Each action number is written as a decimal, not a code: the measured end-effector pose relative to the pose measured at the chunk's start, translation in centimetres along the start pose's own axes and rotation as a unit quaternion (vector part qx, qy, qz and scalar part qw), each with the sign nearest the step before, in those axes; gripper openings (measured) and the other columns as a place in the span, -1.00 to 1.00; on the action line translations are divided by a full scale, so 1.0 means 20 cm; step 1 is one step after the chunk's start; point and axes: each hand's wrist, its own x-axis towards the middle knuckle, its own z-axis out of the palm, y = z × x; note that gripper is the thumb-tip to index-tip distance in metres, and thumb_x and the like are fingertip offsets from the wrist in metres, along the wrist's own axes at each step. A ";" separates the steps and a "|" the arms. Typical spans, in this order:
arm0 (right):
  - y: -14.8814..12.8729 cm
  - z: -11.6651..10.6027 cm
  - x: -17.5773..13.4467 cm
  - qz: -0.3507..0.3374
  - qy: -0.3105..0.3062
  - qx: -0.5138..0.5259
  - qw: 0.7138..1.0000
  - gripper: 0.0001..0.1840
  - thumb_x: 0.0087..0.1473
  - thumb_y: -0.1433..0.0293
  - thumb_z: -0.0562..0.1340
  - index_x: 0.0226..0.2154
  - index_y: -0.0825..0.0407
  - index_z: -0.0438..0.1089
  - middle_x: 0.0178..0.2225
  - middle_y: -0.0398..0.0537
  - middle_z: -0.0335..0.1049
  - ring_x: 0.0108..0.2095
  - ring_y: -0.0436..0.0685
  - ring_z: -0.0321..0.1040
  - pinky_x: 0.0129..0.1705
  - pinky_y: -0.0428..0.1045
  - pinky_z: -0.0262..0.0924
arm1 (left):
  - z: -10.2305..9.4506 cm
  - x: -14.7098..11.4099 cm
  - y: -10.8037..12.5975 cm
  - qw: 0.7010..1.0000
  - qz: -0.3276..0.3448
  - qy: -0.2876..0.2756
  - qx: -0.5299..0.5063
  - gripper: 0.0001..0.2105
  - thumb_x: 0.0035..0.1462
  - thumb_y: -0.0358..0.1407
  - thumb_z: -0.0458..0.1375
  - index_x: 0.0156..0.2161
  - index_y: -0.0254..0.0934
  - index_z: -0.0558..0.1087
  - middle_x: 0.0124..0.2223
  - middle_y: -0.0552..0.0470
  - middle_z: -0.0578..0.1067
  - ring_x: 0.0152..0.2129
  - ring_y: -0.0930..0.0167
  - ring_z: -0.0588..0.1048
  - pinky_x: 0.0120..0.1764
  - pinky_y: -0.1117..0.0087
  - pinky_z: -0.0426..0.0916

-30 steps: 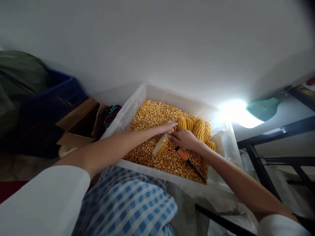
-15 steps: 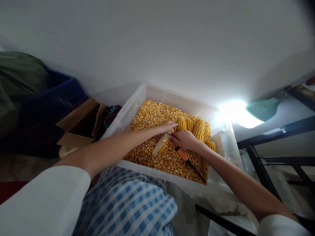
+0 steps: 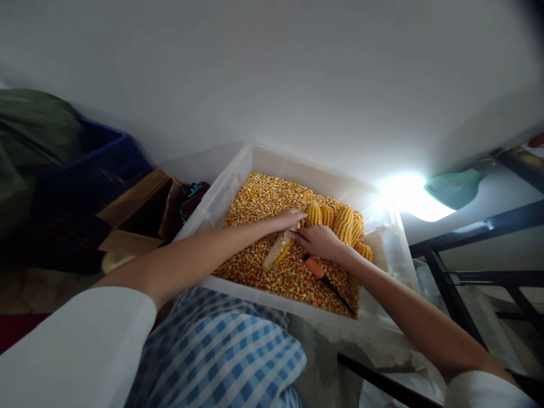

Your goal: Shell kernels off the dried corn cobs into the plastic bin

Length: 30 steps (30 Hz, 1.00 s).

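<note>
A partly stripped corn cob lies tilted over loose kernels, its bare pale side up and yellow kernels along its right edge. My left hand is closed round the cob's upper end. Against that same end, the fingers of my right hand are pinched together. A thin dark tip shows at those fingers; most of what they hold is hidden. Just below my right hand, a screwdriver with an orange handle and dark shaft rests on the kernels. Several full corn cobs are piled beyond my right hand.
A translucent plastic bin holds the corn. Left of it stand an open cardboard box and a blue crate. A bright lamp shines at the right, near a black metal frame. Checked blue cloth lies in front.
</note>
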 end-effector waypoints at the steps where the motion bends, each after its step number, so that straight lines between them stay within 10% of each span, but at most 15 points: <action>1: 0.00 0.00 0.00 -0.002 0.001 -0.002 1.000 -0.30 0.04 0.00 -0.34 -0.33 0.06 0.31 -0.41 0.02 0.37 -0.39 0.10 0.30 -0.38 -0.08 0.02 | 0.00 0.00 0.00 1.000 0.000 0.001 0.000 -0.65 -0.03 -0.15 -0.14 -0.56 -0.35 0.36 -0.47 0.04 0.43 -0.47 0.47 0.37 -0.30 0.50 0.19; 30: 0.01 0.01 0.00 -0.004 -0.010 -0.002 1.000 -0.33 0.07 0.06 -0.35 -0.31 0.06 0.31 -0.39 0.02 0.37 -0.37 0.09 0.29 -0.36 -0.08 0.01 | 0.00 -0.01 0.01 1.000 0.000 0.001 -0.003 -0.64 -0.01 -0.16 -0.14 -0.57 -0.35 0.36 -0.47 0.04 0.43 -0.48 0.47 0.36 -0.30 0.50 0.18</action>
